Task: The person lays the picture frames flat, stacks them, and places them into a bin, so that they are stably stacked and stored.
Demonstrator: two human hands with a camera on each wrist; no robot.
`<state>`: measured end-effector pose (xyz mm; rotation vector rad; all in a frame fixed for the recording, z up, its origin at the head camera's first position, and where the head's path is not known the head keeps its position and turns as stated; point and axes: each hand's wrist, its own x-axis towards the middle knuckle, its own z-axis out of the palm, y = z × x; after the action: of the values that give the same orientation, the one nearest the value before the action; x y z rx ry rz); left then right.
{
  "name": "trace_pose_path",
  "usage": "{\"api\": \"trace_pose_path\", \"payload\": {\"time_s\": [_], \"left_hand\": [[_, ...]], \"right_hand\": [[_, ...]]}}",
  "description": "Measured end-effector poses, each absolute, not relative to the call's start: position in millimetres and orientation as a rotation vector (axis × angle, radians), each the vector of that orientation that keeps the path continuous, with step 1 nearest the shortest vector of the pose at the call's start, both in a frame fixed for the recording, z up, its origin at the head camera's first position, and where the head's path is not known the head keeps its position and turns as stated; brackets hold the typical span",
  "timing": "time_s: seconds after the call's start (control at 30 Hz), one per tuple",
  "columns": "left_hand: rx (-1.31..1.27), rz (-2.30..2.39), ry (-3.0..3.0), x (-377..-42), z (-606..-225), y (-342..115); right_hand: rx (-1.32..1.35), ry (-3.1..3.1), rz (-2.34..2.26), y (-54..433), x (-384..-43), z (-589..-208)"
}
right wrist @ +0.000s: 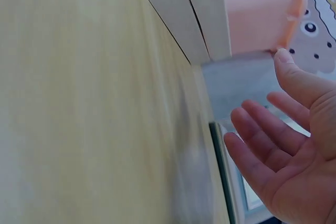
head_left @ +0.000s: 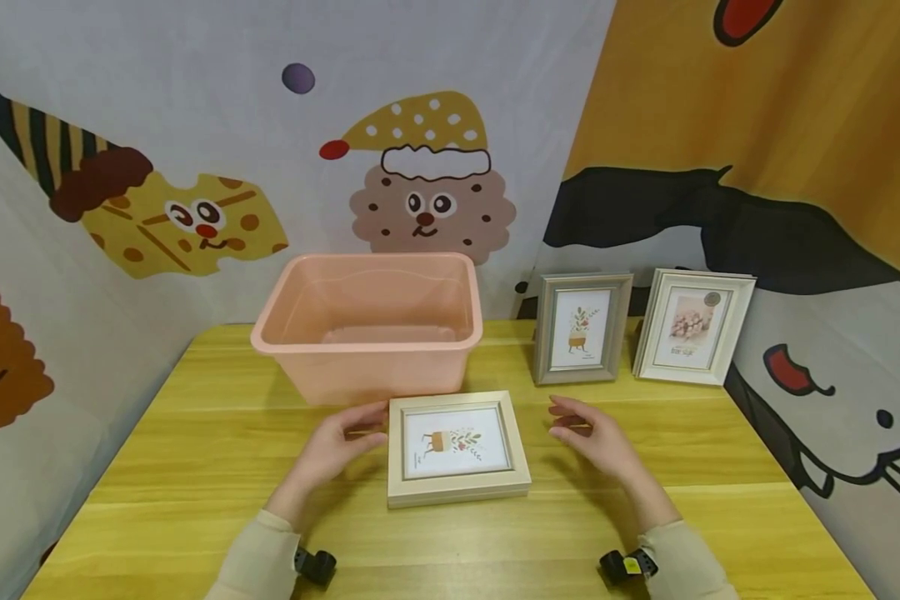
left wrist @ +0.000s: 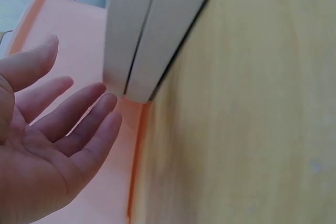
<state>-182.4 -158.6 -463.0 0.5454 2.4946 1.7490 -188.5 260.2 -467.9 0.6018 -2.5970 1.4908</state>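
Two cream picture frames lie flat on the table, one on top of the other; the seam between them shows in both wrist views. The upper one holds a print of a potted plant. My left hand is at the stack's left edge with its fingers loosely bent; whether the fingertips touch it I cannot tell. My right hand hovers off to the right of the stack, apart from it, holding nothing. In the right wrist view, the side of the frame stack stands beyond the relaxed fingers.
Behind the stack is a pink plastic bin. A grey-beige picture frame and a white picture frame stand upright at the back right. The wooden table backs onto a cartoon-printed cloth.
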Motion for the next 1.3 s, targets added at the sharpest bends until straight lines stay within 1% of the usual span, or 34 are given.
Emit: {"api": "trace_pose_path", "payload": {"time_s": [0.27, 0.43, 0.7, 0.87, 1.13, 1.2, 1.3], "left_hand": [[0.557, 1.769, 2.468, -178, -454, -159], [0.584, 1.800, 2.453, -176, -450, -154], [0.677, 1.821, 2.463, -175, -443, -132], [0.678, 1.824, 2.454, -173, -438, -117], [0.786, 1.876, 2.364, -174, -434, -95], [0.803, 1.886, 2.351, -174, -434, -89], [0.822, 1.878, 2.341, -173, -433, -82]], "right_hand": [[0.505, -2.577, 1.447, 277, -197, -460], [0.491, -2.551, 1.435, 288, -203, -455], [0.434, -2.524, 1.349, 306, -210, -443], [0.391, -2.525, 1.328, 316, -216, -439], [0.288, -2.527, 1.280, 327, -223, -434], [0.278, -2.518, 1.260, 324, -220, -424], [0.273, -2.503, 1.245, 325, -224, -419]]}}
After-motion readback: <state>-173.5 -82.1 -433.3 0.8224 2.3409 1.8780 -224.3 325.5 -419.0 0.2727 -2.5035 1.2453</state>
